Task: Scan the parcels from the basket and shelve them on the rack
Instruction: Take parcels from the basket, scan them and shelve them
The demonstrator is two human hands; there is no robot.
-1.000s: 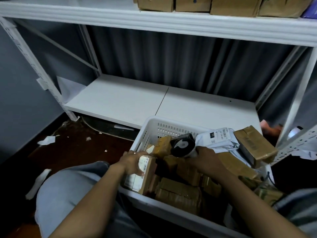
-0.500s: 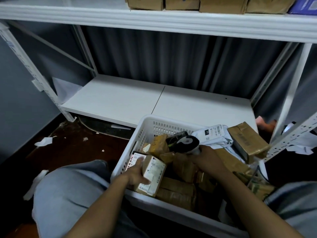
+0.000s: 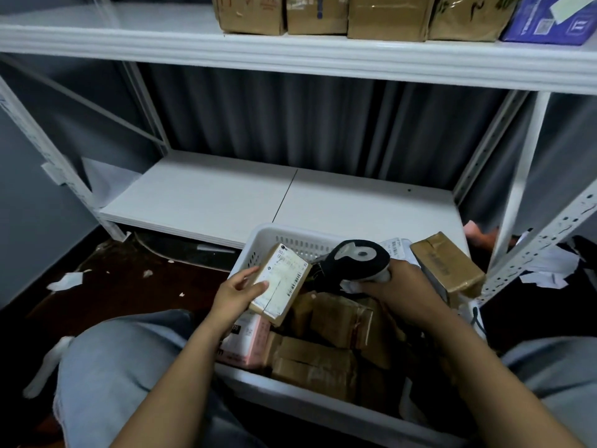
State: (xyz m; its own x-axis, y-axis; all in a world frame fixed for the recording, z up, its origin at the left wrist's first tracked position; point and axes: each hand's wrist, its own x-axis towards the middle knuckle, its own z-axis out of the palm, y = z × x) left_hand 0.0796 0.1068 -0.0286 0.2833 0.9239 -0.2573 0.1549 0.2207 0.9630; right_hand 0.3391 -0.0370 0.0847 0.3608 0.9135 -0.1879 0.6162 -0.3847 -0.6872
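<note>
My left hand (image 3: 237, 291) holds a small brown parcel (image 3: 281, 286) with a white barcode label facing up, lifted above the left side of the white basket (image 3: 323, 405). My right hand (image 3: 400, 287) grips the handle of a black and grey barcode scanner (image 3: 357, 258), whose head points left toward the parcel's label. Several brown taped parcels (image 3: 326, 360) and a pink one (image 3: 247, 345) fill the basket. The white rack's lower shelf (image 3: 226, 195) lies bare just behind the basket.
The rack's upper shelf (image 3: 129, 40) carries a row of brown boxes (image 3: 387, 16) and a blue box (image 3: 549, 22). A brown parcel (image 3: 447, 263) sticks up at the basket's right rim. Paper scraps (image 3: 66, 281) litter the dark floor. My knees flank the basket.
My left hand has lifted the labelled parcel out of the basket and turned its label upward. My right hand has raised the scanner and swung its head toward the parcel.
</note>
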